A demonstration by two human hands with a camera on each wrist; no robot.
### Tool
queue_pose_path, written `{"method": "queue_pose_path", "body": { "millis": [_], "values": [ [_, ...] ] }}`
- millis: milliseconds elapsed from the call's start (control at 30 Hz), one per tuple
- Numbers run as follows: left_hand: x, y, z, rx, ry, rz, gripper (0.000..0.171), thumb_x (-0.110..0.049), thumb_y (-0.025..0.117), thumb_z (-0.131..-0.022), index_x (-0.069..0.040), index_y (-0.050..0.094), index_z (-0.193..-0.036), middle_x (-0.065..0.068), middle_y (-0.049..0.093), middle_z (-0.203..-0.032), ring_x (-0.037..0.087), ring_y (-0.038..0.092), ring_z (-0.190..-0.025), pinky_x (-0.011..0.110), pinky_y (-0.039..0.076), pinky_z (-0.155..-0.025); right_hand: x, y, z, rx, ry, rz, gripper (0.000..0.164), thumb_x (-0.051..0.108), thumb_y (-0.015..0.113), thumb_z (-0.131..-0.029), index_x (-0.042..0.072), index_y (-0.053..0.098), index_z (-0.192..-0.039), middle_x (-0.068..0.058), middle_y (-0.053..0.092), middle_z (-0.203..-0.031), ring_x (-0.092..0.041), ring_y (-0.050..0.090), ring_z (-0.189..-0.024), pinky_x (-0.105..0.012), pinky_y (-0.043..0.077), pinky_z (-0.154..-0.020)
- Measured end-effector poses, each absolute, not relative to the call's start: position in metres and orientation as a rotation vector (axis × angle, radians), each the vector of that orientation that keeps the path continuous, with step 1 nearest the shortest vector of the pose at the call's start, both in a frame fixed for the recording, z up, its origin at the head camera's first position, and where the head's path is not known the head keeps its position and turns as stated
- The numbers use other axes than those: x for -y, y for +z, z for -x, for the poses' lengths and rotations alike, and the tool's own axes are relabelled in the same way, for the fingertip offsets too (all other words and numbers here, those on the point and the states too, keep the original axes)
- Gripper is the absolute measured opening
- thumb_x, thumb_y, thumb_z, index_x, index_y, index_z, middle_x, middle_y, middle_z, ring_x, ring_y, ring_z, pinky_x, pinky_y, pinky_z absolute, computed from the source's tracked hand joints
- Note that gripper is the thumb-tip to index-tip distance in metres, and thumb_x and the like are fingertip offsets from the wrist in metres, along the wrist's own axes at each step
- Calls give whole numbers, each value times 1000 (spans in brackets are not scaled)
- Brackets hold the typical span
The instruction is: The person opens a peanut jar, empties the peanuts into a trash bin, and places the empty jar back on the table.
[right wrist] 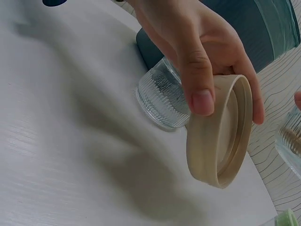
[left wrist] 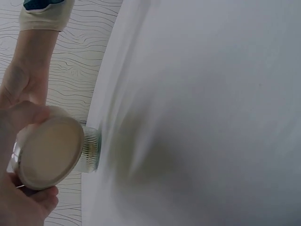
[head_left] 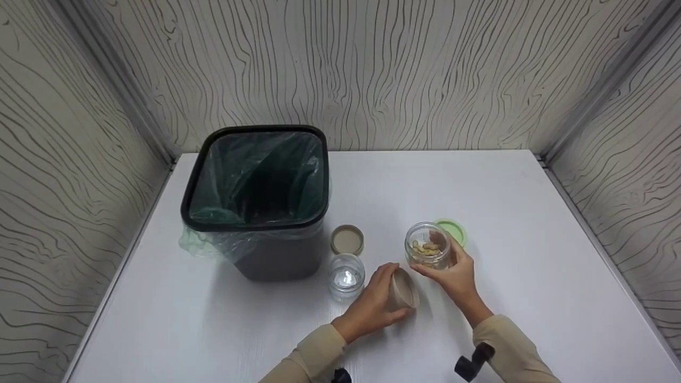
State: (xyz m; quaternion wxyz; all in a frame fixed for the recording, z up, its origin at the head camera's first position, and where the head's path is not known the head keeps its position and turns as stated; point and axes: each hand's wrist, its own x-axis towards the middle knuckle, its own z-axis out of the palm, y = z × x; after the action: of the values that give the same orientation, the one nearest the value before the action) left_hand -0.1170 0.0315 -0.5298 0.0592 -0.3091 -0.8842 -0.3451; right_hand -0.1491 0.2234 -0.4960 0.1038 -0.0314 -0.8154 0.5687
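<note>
In the head view, my left hand (head_left: 372, 304) grips a deep, round beige lid (head_left: 404, 290) by its sides. The lid is tilted on edge above the table, its recessed face showing in the right wrist view. My right hand (head_left: 458, 274) holds a lidless, ribbed glass jar (head_left: 412, 234) with peanuts in their shells (head_left: 426, 248) at the bottom. Just left of my left hand stands a second glass jar (head_left: 346, 276), also without a lid. Another beige lid (head_left: 347, 240) lies behind that jar. A light green lid (head_left: 453, 231) shows behind the right hand, partly hidden.
A tall dark grey bin (head_left: 282, 258) with a black rim and a green plastic liner (head_left: 223, 159) stands to the left, close to the lidless jar. The white table (head_left: 532, 255) is bounded by wood-grain panels (head_left: 372, 74) at the back and sides.
</note>
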Motion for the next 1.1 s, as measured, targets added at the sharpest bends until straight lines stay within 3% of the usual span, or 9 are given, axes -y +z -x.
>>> {"method": "queue_pose_path", "body": {
  "millis": [467,1100],
  "values": [
    [-39,-543,124,2706,-1011,813,82,-17,81,-76,8,35,-138,21,47,-135,28,50,-128,35,45,-110,-225,-498,149,2407,1674,90,91,-1,87,-60,-10,42,-139,-26,46,-145,-33,39,-140,6,28,-97],
    [-46,-556,128,2763,-1094,668,83,-24,80,-78,7,33,-139,20,46,-136,33,49,-129,38,45,-110,-224,-501,149,2411,1713,116,93,1,88,-61,-6,41,-141,-22,46,-147,-31,39,-141,5,28,-98]
  ]
}}
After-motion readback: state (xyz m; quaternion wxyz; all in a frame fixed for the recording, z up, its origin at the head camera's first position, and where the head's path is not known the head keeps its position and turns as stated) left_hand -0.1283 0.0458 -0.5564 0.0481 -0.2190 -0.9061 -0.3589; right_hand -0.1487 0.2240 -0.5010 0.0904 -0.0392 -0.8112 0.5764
